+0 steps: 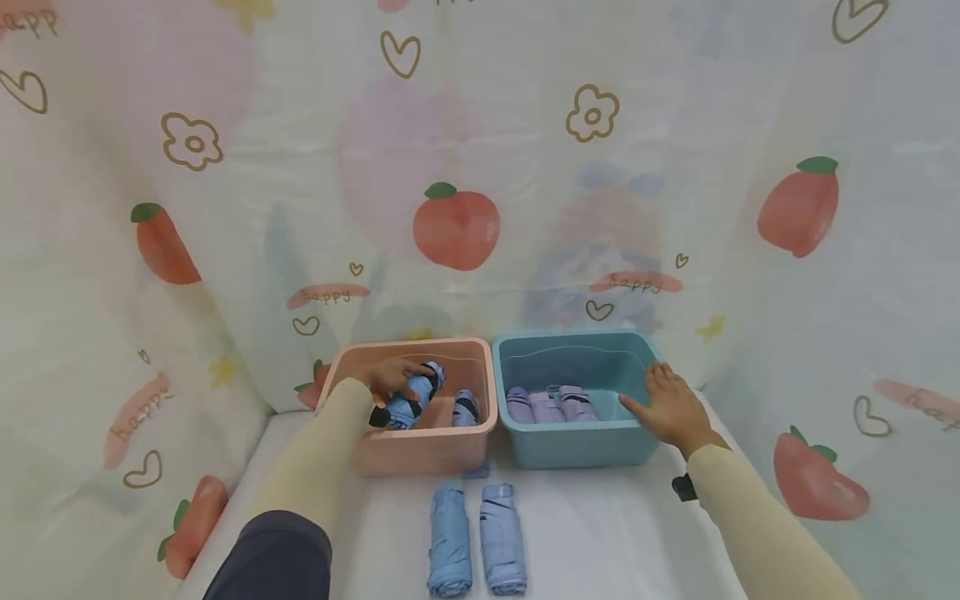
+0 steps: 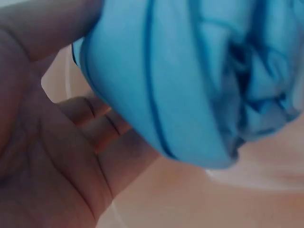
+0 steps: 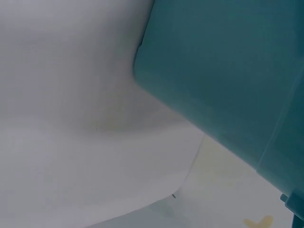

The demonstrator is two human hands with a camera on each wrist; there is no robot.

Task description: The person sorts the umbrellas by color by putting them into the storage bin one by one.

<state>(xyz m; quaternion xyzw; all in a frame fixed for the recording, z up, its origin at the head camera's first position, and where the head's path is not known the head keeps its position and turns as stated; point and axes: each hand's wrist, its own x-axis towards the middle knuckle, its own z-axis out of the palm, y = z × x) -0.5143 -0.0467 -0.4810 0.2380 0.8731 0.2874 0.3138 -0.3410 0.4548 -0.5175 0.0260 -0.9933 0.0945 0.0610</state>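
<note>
Inside the pink bin, my left hand grips a light blue folded umbrella with dark bands. From close up in the left wrist view, the thumb lies on one side of the rolled blue fabric and the fingers on the other. Another folded umbrella lies beside it in that bin. My right hand rests on the right rim of the teal bin, fingers extended and holding nothing. Three lavender folded umbrellas lie side by side in the teal bin.
Two more folded umbrellas, one blue and one pale periwinkle, lie on the white table in front of the bins. The bins stand side by side against a fruit-printed curtain.
</note>
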